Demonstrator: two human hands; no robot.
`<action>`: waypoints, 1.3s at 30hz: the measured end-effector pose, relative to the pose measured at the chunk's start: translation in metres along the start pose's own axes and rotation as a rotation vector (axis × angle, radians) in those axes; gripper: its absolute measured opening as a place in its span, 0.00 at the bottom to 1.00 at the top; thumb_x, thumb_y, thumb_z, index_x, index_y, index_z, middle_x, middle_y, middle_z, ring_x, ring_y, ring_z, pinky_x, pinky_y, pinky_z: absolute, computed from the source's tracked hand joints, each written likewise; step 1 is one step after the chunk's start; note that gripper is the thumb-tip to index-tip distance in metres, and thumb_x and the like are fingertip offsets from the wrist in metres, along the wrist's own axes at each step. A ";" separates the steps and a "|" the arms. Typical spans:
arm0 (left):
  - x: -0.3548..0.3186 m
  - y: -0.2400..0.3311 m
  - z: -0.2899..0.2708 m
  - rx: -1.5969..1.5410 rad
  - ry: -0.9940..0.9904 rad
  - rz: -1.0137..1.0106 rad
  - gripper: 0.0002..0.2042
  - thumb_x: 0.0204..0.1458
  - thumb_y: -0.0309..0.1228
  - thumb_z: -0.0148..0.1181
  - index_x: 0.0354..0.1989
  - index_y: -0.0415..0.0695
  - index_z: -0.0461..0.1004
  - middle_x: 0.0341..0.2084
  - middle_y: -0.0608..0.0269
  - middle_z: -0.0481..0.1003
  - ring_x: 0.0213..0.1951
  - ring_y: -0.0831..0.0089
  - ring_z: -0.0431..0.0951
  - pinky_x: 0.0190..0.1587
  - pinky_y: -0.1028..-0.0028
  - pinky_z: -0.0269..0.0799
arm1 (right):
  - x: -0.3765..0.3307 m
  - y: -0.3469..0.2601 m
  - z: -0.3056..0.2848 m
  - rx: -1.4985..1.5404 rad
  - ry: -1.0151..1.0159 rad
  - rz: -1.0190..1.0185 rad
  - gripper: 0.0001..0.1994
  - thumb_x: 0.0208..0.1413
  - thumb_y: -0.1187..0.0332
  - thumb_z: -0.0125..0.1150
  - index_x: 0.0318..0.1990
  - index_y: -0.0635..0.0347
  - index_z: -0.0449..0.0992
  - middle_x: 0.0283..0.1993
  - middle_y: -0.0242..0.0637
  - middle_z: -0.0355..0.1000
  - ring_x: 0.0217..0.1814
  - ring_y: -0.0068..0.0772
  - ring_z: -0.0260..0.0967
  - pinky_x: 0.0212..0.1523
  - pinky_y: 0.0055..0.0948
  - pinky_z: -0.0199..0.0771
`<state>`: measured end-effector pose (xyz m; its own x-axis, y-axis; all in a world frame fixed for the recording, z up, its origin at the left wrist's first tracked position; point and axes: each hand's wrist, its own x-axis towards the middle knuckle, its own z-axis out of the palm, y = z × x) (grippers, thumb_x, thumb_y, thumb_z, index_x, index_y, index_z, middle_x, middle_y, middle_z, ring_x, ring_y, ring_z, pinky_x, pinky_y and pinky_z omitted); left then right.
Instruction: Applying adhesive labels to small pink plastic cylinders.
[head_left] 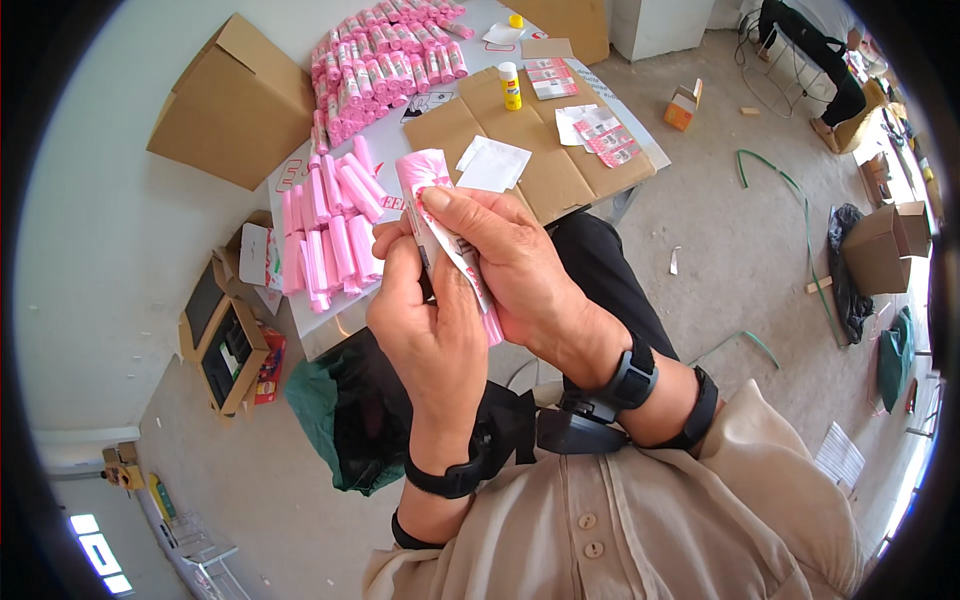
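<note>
Between both hands I hold a pink roll of plastic bags (424, 168), tilted, in front of the table's near edge. A printed paper label (458, 258) lies along the roll. My right hand (515, 245) grips it from the right, with the thumb pressed on the label near the upper end. My left hand (430, 305) is closed around it from the left, its fingertips partly hidden. Beyond my hands, unlabelled pink rolls (340, 245) lie in a loose pile on the table's left.
Stacked labelled rolls (375, 70) fill the table's far left. A flattened cardboard sheet (455, 125) bears a yellow glue stick (510, 88), white paper (492, 163) and label sheets (608, 140). Cartons (235, 100) stand left; a dark green bag (345, 420) hangs below. A person (820, 60) sits far right.
</note>
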<state>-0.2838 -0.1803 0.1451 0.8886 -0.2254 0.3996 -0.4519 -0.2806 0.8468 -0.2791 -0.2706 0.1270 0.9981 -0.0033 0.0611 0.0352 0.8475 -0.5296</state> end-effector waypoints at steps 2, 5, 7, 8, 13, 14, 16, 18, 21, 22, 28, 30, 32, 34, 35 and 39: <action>-0.001 -0.001 0.000 -0.187 -0.012 -0.059 0.13 0.60 0.25 0.49 0.49 0.30 0.71 0.39 0.62 0.74 0.41 0.79 0.72 0.43 0.79 0.68 | 0.001 -0.002 0.000 -0.007 -0.012 -0.003 0.17 0.63 0.61 0.50 0.40 0.70 0.75 0.39 0.45 0.75 0.38 0.29 0.73 0.43 0.29 0.76; -0.004 -0.004 -0.003 -0.396 -0.045 -0.129 0.13 0.61 0.26 0.48 0.50 0.30 0.71 0.40 0.61 0.74 0.41 0.79 0.73 0.44 0.78 0.69 | 0.001 -0.003 0.001 -0.005 -0.017 -0.016 0.17 0.63 0.60 0.50 0.40 0.70 0.74 0.39 0.45 0.75 0.37 0.30 0.73 0.43 0.29 0.76; -0.006 -0.006 -0.004 -0.417 -0.065 -0.139 0.14 0.61 0.27 0.48 0.50 0.30 0.71 0.40 0.61 0.74 0.42 0.79 0.73 0.45 0.78 0.70 | 0.000 -0.004 0.003 0.068 0.027 -0.012 0.17 0.62 0.60 0.52 0.34 0.68 0.75 0.32 0.38 0.75 0.31 0.23 0.72 0.34 0.22 0.75; -0.007 -0.006 -0.004 -0.398 -0.054 -0.130 0.14 0.62 0.28 0.48 0.50 0.30 0.71 0.40 0.61 0.75 0.42 0.78 0.73 0.44 0.78 0.70 | 0.000 -0.003 0.003 0.069 0.027 -0.012 0.17 0.62 0.60 0.52 0.34 0.68 0.75 0.32 0.38 0.75 0.31 0.23 0.72 0.34 0.22 0.75; -0.010 -0.006 -0.001 -0.230 0.028 -0.058 0.14 0.62 0.28 0.47 0.49 0.30 0.72 0.37 0.61 0.76 0.39 0.78 0.74 0.42 0.78 0.70 | -0.003 0.004 0.004 0.080 0.019 -0.004 0.17 0.63 0.59 0.51 0.35 0.67 0.75 0.29 0.36 0.74 0.30 0.22 0.71 0.33 0.22 0.74; -0.010 -0.003 -0.001 -0.111 0.041 -0.021 0.14 0.62 0.28 0.47 0.49 0.30 0.72 0.36 0.61 0.77 0.37 0.78 0.75 0.41 0.78 0.70 | -0.004 0.005 0.003 0.079 0.022 -0.004 0.17 0.63 0.59 0.51 0.35 0.67 0.75 0.29 0.36 0.74 0.30 0.22 0.71 0.33 0.22 0.74; -0.010 -0.004 0.000 0.061 0.088 0.094 0.14 0.62 0.27 0.46 0.48 0.30 0.72 0.35 0.59 0.78 0.35 0.78 0.75 0.38 0.78 0.70 | -0.006 0.008 0.002 -0.149 -0.033 -0.129 0.18 0.65 0.58 0.47 0.43 0.69 0.73 0.39 0.40 0.74 0.40 0.26 0.71 0.45 0.26 0.73; -0.008 -0.005 0.002 0.063 0.107 0.103 0.14 0.62 0.28 0.46 0.48 0.30 0.72 0.36 0.59 0.77 0.37 0.78 0.75 0.40 0.78 0.69 | -0.004 0.003 0.003 -0.345 -0.015 -0.146 0.18 0.65 0.58 0.47 0.43 0.69 0.73 0.39 0.40 0.74 0.41 0.26 0.71 0.46 0.26 0.72; -0.006 -0.007 0.009 0.005 0.123 0.103 0.14 0.63 0.29 0.46 0.47 0.30 0.72 0.38 0.58 0.77 0.40 0.77 0.75 0.43 0.77 0.69 | 0.000 0.002 -0.001 -0.389 0.006 -0.148 0.19 0.65 0.58 0.46 0.43 0.68 0.73 0.39 0.40 0.74 0.42 0.26 0.70 0.47 0.26 0.72; -0.007 -0.007 0.011 -0.048 0.125 0.086 0.14 0.63 0.30 0.46 0.46 0.30 0.72 0.39 0.58 0.76 0.41 0.76 0.74 0.44 0.77 0.69 | 0.000 0.002 -0.002 -0.232 0.004 -0.121 0.19 0.65 0.57 0.46 0.42 0.68 0.73 0.39 0.41 0.74 0.43 0.27 0.70 0.47 0.27 0.72; -0.016 -0.014 0.014 -0.300 0.149 -0.051 0.14 0.63 0.30 0.45 0.42 0.31 0.73 0.35 0.59 0.76 0.39 0.76 0.74 0.42 0.76 0.70 | -0.003 0.001 -0.005 -0.060 -0.003 -0.080 0.19 0.66 0.57 0.44 0.40 0.67 0.73 0.39 0.42 0.74 0.42 0.28 0.70 0.47 0.28 0.72; -0.015 -0.012 0.014 -0.199 0.147 -0.041 0.13 0.63 0.29 0.45 0.42 0.31 0.73 0.34 0.59 0.76 0.37 0.77 0.75 0.41 0.76 0.71 | -0.003 0.002 -0.005 -0.056 0.005 -0.073 0.19 0.66 0.57 0.44 0.40 0.67 0.73 0.38 0.41 0.74 0.41 0.26 0.70 0.46 0.27 0.72; -0.013 -0.008 0.015 0.168 0.257 0.223 0.13 0.63 0.28 0.45 0.42 0.31 0.73 0.30 0.58 0.77 0.32 0.79 0.74 0.36 0.77 0.71 | -0.002 0.004 -0.002 -0.567 0.091 -0.225 0.20 0.66 0.56 0.45 0.38 0.67 0.73 0.35 0.37 0.74 0.37 0.22 0.69 0.41 0.25 0.71; -0.010 -0.012 0.013 0.169 0.245 0.239 0.12 0.63 0.27 0.45 0.42 0.31 0.73 0.29 0.57 0.77 0.31 0.79 0.74 0.35 0.77 0.70 | -0.001 0.002 -0.002 -0.700 0.099 -0.281 0.20 0.66 0.55 0.44 0.37 0.67 0.72 0.33 0.36 0.73 0.35 0.21 0.68 0.39 0.24 0.70; -0.008 -0.013 0.012 0.171 0.234 0.258 0.12 0.63 0.27 0.45 0.43 0.31 0.73 0.28 0.56 0.77 0.30 0.80 0.74 0.34 0.77 0.70 | 0.001 0.000 -0.002 -0.833 0.106 -0.340 0.20 0.66 0.55 0.44 0.37 0.66 0.72 0.32 0.34 0.73 0.33 0.20 0.67 0.37 0.23 0.69; -0.012 -0.005 0.004 0.022 0.127 0.136 0.16 0.63 0.33 0.45 0.45 0.31 0.73 0.28 0.60 0.77 0.32 0.78 0.74 0.36 0.76 0.69 | 0.003 0.005 -0.010 -0.738 0.110 -0.331 0.20 0.66 0.55 0.43 0.35 0.65 0.72 0.30 0.33 0.71 0.31 0.20 0.66 0.34 0.22 0.68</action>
<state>-0.2926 -0.1803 0.1345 0.8215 -0.1431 0.5520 -0.5687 -0.2760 0.7748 -0.2754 -0.2713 0.1161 0.9280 -0.2769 0.2491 0.3149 0.2262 -0.9218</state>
